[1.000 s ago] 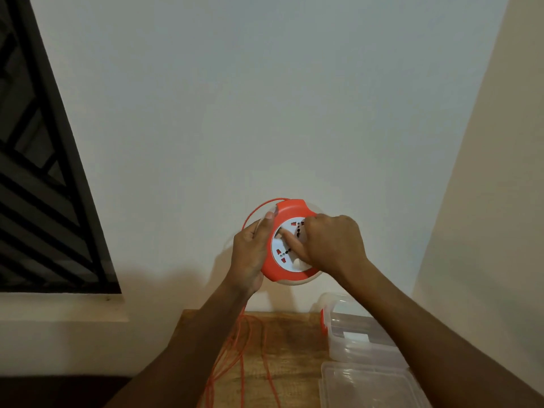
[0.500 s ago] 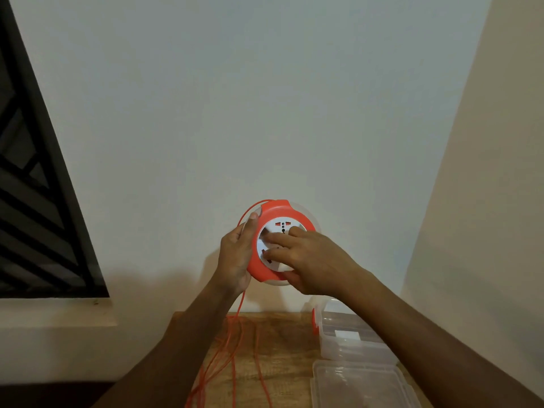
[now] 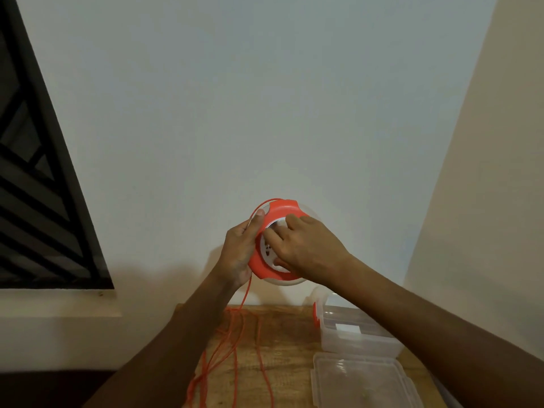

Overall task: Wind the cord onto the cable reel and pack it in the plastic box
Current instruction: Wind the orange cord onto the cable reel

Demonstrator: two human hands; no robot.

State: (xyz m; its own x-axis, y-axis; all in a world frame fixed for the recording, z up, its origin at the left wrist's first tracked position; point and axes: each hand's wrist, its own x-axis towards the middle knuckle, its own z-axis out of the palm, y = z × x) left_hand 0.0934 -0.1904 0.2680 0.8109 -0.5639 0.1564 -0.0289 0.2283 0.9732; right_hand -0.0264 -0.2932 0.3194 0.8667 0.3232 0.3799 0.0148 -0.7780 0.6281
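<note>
Loose cord [image 3: 235, 346] clutters table [image 3: 288, 348] beside plastic box [image 3: 356, 334].

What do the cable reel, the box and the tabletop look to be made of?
Cable reel: apparently moulded plastic, smooth orange housing with a white socket face and a clear rim. Plastic box: clear, slightly cloudy plastic; its contents show through. Table: seemingly wood or wood-look laminate, matte, with visible grain.
</note>
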